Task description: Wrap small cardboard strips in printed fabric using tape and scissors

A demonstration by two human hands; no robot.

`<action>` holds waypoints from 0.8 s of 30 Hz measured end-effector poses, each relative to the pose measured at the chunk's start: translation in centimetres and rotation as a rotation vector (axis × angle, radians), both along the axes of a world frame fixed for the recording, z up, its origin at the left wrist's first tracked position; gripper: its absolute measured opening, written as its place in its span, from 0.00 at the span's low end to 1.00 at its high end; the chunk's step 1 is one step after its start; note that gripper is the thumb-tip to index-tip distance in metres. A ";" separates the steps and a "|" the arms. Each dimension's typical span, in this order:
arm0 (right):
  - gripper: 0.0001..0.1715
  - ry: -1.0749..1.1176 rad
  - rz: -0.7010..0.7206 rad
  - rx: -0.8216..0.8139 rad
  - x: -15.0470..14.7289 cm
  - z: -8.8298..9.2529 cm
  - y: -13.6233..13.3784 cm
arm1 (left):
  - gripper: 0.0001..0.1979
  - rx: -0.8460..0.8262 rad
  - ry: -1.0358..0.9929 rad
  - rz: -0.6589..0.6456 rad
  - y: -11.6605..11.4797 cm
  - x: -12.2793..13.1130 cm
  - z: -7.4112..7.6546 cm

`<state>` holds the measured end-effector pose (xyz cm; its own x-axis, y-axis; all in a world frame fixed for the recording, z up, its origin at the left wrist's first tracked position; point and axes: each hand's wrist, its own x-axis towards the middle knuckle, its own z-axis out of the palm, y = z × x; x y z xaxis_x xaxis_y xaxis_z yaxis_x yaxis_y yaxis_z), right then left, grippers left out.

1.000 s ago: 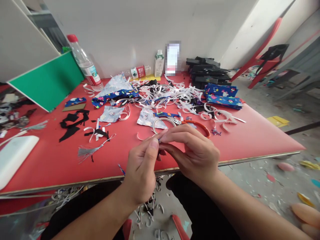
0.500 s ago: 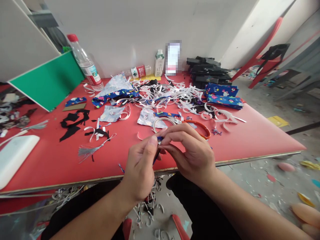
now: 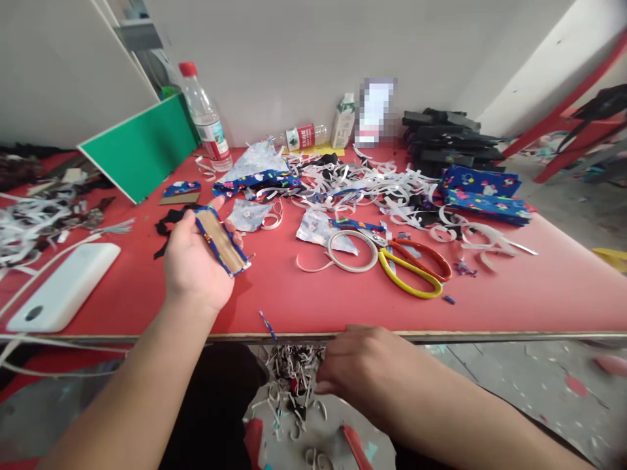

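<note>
My left hand (image 3: 196, 267) is turned palm up over the table's left part and holds a small tan board piece edged in blue patterned fabric (image 3: 223, 243). The bare tan face points up, and the piece lies tilted across the fingers. My right hand (image 3: 355, 365) is at the table's front edge with the back of the hand up. Its fingers are curled under, so anything inside them is hidden. Scissors with one red and one yellow handle (image 3: 414, 271) lie on the table beside a roll of narrow white tape (image 3: 353, 251).
White and black strips (image 3: 362, 183) heap along the middle of the red table (image 3: 313, 300). Folded blue patterned fabric (image 3: 484, 192) and a black stack (image 3: 450, 140) sit at right. A bottle (image 3: 210, 130), green board (image 3: 142, 147) and white device (image 3: 63, 287) are at left.
My hands have come apart. The left has moved left with the board piece, turning its palm up; the right has dropped to the table's front edge. The camera view has shifted left.
</note>
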<state>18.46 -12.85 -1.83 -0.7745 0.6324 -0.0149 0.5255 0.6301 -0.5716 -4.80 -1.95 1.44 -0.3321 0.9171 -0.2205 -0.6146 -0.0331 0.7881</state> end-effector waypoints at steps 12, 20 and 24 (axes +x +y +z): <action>0.14 0.107 -0.130 0.093 -10.8 0.6 11.8 | 0.32 0.188 0.391 -0.049 -3.7 -3.4 1.3; 0.07 0.162 -0.238 0.100 -11.9 1.6 13.3 | 0.12 0.059 0.274 -0.445 -5.8 -5.0 0.5; 0.07 0.726 -0.569 -0.139 -6.5 3.3 11.2 | 0.09 -0.030 0.211 -0.599 -6.1 -3.0 -0.4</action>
